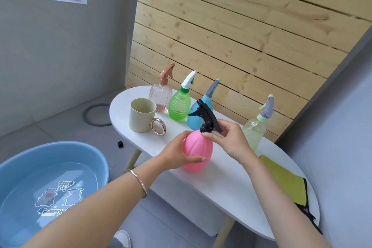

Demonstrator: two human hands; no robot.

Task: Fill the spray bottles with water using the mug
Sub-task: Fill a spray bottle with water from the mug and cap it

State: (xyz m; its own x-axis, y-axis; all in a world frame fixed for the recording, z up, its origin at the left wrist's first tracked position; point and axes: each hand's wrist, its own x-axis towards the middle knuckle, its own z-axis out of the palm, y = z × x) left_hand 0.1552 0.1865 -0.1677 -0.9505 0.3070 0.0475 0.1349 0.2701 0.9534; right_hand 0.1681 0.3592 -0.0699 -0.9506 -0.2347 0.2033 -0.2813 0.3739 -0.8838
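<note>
Steadying the pink bottle [198, 151] on the counter [221, 183], just right of the mug [142, 115] and nearer the person, the left grip [179, 153] wraps the bottle's belly, with fingers behind and thumb laid across the front. The right grip [229, 139] pinches the black spray head [205, 115] low down at its collar, fingers curled round the neck. This looks like a twist of the cap, but whether on or off cannot be told.

The bottle looks like thin, smooth plastic. It is probably light when empty and likely to dent if squeezed hard. Its wall is opaque, so the water level is hidden. Wet hands would make it slippery, so the wide belly is the sound place to hold while the collar, not the trigger, takes the turning.

Behind the mug and to its right stand a peach bottle [161, 94], a green bottle [179, 104], a blue bottle [194, 119] and, far right, a pale bottle [253, 133]. Left of the mug and below it, a blue basin [54, 143] on the floor holds water. The mug is best lifted by its ring handle.
</note>
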